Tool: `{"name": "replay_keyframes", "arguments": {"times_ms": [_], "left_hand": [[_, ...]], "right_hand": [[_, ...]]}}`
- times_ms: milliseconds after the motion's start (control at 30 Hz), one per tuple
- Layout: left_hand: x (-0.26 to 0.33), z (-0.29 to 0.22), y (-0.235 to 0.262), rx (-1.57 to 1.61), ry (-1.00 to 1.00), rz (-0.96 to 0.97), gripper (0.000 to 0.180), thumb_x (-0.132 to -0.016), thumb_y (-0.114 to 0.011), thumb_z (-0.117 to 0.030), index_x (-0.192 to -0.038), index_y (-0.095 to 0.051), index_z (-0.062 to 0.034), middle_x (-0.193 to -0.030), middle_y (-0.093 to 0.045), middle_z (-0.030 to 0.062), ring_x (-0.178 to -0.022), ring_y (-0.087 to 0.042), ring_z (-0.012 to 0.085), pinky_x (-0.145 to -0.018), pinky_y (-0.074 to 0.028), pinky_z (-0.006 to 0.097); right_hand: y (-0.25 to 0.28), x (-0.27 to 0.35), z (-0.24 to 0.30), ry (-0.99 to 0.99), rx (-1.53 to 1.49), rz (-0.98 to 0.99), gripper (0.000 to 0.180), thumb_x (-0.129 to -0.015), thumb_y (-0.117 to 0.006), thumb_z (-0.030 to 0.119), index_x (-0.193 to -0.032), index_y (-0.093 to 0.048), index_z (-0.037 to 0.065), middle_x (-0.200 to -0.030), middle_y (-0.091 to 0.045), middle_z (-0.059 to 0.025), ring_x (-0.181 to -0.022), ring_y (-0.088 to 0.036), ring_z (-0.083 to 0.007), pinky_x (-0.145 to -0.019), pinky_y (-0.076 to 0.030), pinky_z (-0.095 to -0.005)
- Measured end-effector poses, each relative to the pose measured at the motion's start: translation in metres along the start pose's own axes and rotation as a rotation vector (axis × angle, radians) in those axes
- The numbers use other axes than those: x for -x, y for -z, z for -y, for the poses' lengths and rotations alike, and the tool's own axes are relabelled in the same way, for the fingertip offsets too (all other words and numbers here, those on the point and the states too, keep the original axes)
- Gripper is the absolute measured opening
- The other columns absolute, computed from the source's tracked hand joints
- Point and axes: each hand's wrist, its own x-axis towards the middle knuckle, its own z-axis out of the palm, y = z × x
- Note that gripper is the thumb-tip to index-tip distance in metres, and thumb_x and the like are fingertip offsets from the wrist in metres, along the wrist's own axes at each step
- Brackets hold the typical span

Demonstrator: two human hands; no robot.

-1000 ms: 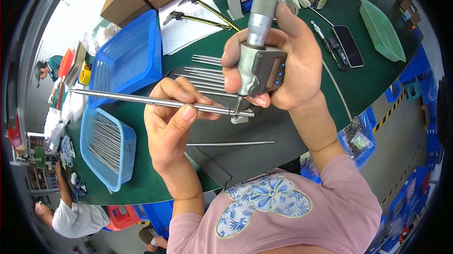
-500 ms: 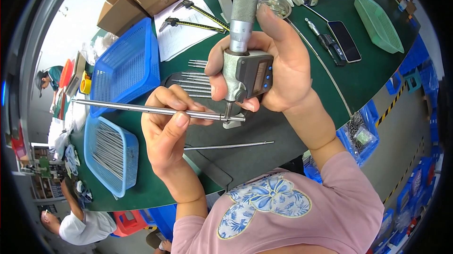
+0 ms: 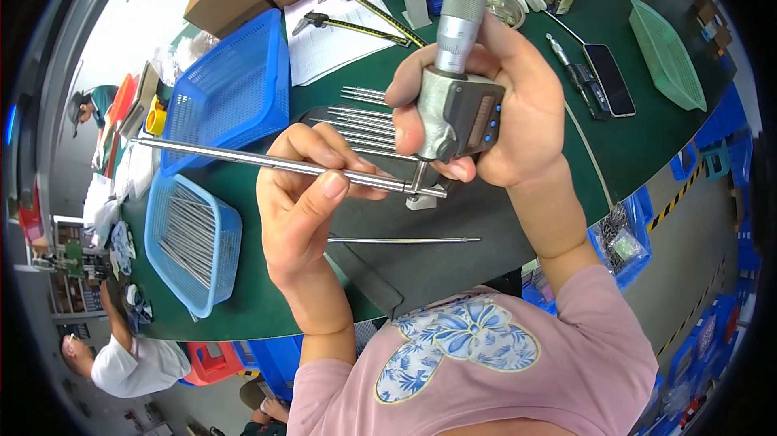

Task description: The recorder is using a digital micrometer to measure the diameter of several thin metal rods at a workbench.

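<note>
My right hand point(image 3: 526, 104) is wrapped around a digital micrometer point(image 3: 441, 108), its knurled thimble pointing up and away. Between the thumb and fingers of my left hand point(image 3: 295, 209) is a slim metal rod point(image 3: 235, 157). The rod's right end sits in the micrometer's gap, between spindle and anvil; its left end reaches out over the baskets. Below my hands a second metal rod point(image 3: 421, 240) lies on a dark mat point(image 3: 486, 221). Several more rods point(image 3: 360, 122) lie side by side behind my left hand, partly hidden by both hands.
At left stand a blue basket point(image 3: 283, 104) and a light-blue basket point(image 3: 231, 254) of rods. Calipers point(image 3: 360, 29) lie on papers point(image 3: 303, 63). A phone point(image 3: 609, 80), another micrometer point(image 3: 576, 78) and a green basket point(image 3: 668, 55) are at right. A person in white point(image 3: 133, 363) sits at lower left.
My hands have shifted slightly right with the micrometer and rod. The rod slopes a little more down to the right, its end still in the gap. The whole view has shifted slightly too.
</note>
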Motion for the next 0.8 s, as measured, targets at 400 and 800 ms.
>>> {"name": "replay_keyframes", "arguments": {"times_ms": [400,800], "left_hand": [[-0.0014,0.0006,-0.0008,-0.007,0.001,0.022,0.017,-0.072,-0.056,-0.006,-0.080,-0.043,0.0023,-0.076,-0.050,0.0142,-0.070,-0.057,0.0214,-0.062,-0.053,0.032],[-0.0019,0.0008,-0.0021,-0.007,-0.005,0.000,0.018,-0.072,-0.056,-0.007,-0.080,-0.043,0.0021,-0.076,-0.050,0.0149,-0.068,-0.058,0.0215,-0.061,-0.053,0.032]], "right_hand": [[0.0013,0.0029,0.0007,0.040,0.010,0.051,0.056,-0.082,-0.034,0.045,-0.076,-0.056,-0.005,-0.061,-0.058,-0.0157,-0.035,-0.048,-0.0122,-0.031,-0.037,-0.0180],[0.0026,0.0024,0.0015,0.041,0.036,0.043,0.066,-0.084,-0.023,0.050,-0.084,-0.052,-0.009,-0.062,-0.056,-0.0201,-0.033,-0.045,-0.0161,-0.028,-0.036,-0.0209]]}}
